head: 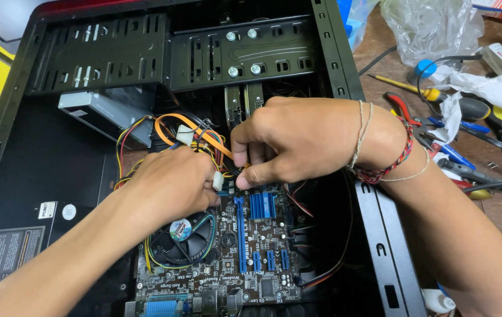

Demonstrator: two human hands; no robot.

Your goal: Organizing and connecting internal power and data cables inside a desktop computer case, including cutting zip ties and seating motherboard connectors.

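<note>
A small white plastic connector (218, 181) sits pinched at the fingertips of the left hand (168, 182), just left of the right hand (289, 138). Its yellow, red and black wires (201, 138) loop up behind both hands, beside an orange cable (171, 121).

Pretty cramped in there: the wire bundle (168, 136) crowds the gap above the motherboard (245, 252), and the drive cage (163, 53) blocks the top. Open floor of the case (45, 158) on the left is the roomy bit.
</note>
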